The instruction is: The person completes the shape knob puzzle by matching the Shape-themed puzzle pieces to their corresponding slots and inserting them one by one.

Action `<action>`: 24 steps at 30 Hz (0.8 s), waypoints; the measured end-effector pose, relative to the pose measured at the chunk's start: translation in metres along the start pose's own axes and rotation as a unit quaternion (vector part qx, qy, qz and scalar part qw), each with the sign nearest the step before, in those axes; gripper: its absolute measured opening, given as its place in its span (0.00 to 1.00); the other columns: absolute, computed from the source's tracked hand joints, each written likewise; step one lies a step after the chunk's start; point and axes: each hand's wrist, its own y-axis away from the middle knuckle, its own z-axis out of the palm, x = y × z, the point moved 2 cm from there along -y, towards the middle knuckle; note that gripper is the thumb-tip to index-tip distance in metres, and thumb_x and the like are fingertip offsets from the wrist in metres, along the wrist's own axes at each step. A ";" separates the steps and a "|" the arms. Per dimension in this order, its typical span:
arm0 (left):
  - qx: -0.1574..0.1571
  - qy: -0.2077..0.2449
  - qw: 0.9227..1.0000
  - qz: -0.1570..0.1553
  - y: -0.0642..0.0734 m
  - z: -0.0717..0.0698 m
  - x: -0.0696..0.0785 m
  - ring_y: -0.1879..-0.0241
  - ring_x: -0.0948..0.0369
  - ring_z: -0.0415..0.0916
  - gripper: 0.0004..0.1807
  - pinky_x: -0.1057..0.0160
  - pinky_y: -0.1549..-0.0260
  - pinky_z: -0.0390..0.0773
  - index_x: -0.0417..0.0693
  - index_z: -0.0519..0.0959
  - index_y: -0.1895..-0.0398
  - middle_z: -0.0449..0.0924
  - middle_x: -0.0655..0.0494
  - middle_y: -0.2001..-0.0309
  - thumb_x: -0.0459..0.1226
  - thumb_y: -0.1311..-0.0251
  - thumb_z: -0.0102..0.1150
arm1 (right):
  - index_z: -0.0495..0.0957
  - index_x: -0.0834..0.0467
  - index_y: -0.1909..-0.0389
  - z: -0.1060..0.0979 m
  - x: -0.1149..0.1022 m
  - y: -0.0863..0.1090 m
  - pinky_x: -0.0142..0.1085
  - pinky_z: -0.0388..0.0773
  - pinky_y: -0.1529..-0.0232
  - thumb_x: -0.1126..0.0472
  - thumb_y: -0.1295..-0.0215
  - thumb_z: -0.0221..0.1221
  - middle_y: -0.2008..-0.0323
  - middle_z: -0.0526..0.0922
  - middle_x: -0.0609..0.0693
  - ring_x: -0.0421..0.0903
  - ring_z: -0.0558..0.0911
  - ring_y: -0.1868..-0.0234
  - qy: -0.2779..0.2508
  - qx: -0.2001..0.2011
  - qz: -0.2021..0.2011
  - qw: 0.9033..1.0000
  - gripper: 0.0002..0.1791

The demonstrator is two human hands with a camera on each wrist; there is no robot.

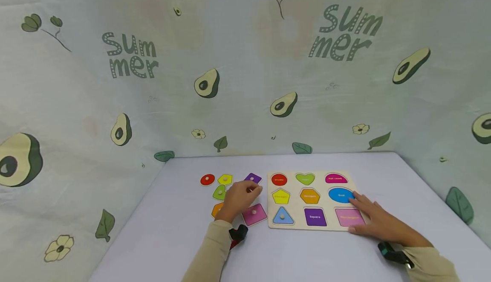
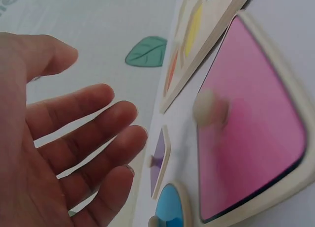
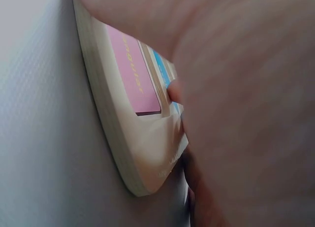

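Observation:
A wooden shape puzzle board (image 1: 299, 216) lies on the table, its recesses coloured and labelled. In its lower left recess sits a blue triangle piece (image 1: 283, 218) with a knob. My left hand (image 1: 239, 199) hovers over loose knobbed pieces, fingers loosely bent, and holds nothing. Beside it in the left wrist view are a pink rectangle piece (image 2: 256, 138), a purple square piece (image 2: 158, 163) and a blue rounded piece (image 2: 170, 207). On the board's right edge rests my right hand (image 1: 374, 220), fingers spread, one fingertip over the blue oval recess.
Left of the board also lie a red round piece (image 1: 207, 180), a yellow pentagon piece (image 1: 225, 179), a green heart piece (image 1: 219, 193) and an orange piece (image 1: 216, 209) partly hidden by the left hand. Behind the white table (image 1: 153, 239) hangs a printed cloth (image 1: 238, 124).

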 end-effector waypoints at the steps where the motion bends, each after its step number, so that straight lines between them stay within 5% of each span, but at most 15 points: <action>1: 0.003 0.000 1.000 -0.008 -0.002 -0.002 -0.003 0.63 0.62 0.74 0.16 0.60 0.63 0.78 0.59 0.87 0.56 0.81 0.67 0.66 0.55 0.35 0.61 | 0.63 0.66 0.28 0.002 -0.001 0.000 0.73 0.40 0.34 0.42 0.48 0.71 0.27 0.50 0.73 0.78 0.47 0.29 0.001 -0.001 0.002 1.000 0.52; 4: 0.005 0.004 1.000 -0.024 -0.008 -0.005 -0.012 0.64 0.61 0.75 0.16 0.60 0.65 0.78 0.58 0.88 0.57 0.81 0.66 0.67 0.55 0.35 0.60 | 0.64 0.66 0.28 0.003 -0.003 -0.001 0.73 0.41 0.35 0.42 0.48 0.72 0.27 0.51 0.74 0.79 0.48 0.30 0.006 0.002 0.001 1.000 0.52; 9: 0.009 -0.010 1.000 -0.002 -0.024 -0.008 -0.023 0.65 0.62 0.75 0.11 0.59 0.64 0.79 0.56 0.87 0.61 0.81 0.65 0.68 0.49 0.34 0.61 | 0.64 0.66 0.28 0.002 -0.003 -0.001 0.73 0.42 0.35 0.41 0.48 0.71 0.27 0.51 0.73 0.79 0.48 0.30 0.012 0.007 0.004 1.000 0.52; 15: -0.019 -0.011 1.000 0.000 -0.040 -0.012 -0.029 0.64 0.59 0.77 0.11 0.57 0.63 0.82 0.53 0.87 0.58 0.82 0.60 0.64 0.47 0.32 0.62 | 0.63 0.66 0.28 0.003 0.002 -0.002 0.74 0.40 0.36 0.42 0.47 0.71 0.27 0.51 0.73 0.79 0.47 0.30 0.008 0.005 0.012 1.000 0.52; 24: -0.008 -0.026 1.000 -0.006 -0.061 -0.012 -0.034 0.60 0.59 0.76 0.09 0.56 0.57 0.81 0.51 0.87 0.59 0.81 0.57 0.60 0.45 0.35 0.66 | 0.63 0.66 0.28 0.004 0.002 -0.003 0.71 0.35 0.33 0.41 0.48 0.71 0.26 0.49 0.72 0.79 0.45 0.30 0.001 0.002 0.022 1.000 0.53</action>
